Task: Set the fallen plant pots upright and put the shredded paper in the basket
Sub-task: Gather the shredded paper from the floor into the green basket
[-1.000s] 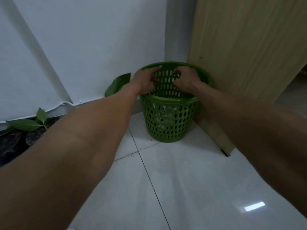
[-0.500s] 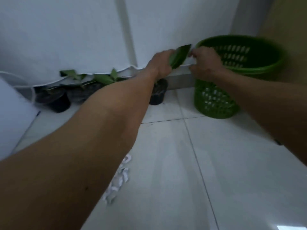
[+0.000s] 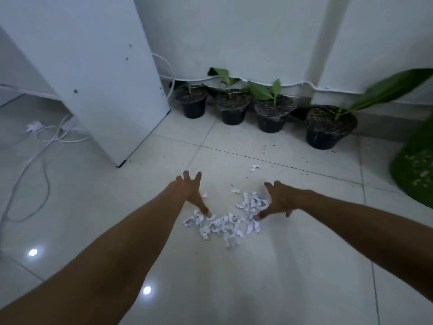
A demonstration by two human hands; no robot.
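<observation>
**Two Open Hands Around the Paper Bits**

A little heap of white shredded paper strips (image 3: 225,221) lies on the shiny pale floor tiles (image 3: 269,277), right in the middle of the room. A few loose bits lie a little farther off, toward the wall.

The person's left hand (image 3: 193,192) is on the left side of the heap. Its fingers are spread wide and hold nothing. One fingertip touches the edge of the paper. The right hand (image 3: 278,200) is on the right side of the heap. Its fingers are spread out too, and it holds nothing. Its fingertips reach down to the paper strips. The heap sits between the two hands. Both bare arms stretch out long from the bottom of the view.

Four round black plant pots (image 3: 269,116) stand upright in a row by the white wall (image 3: 246,31). Each one has dark soil and a small green plant. The pot on the far right has one very long green leaf (image 3: 393,87). Tiny dark crumbs are sprinkled on the tiles in front of the pots.

A green plastic basket with holes (image 3: 417,170) is at the right edge, blurry and partly cut off. White bits show through its holes.

On the left stands a tall white board panel (image 3: 93,66). White cables (image 3: 42,146) curl on the floor beside it.
</observation>
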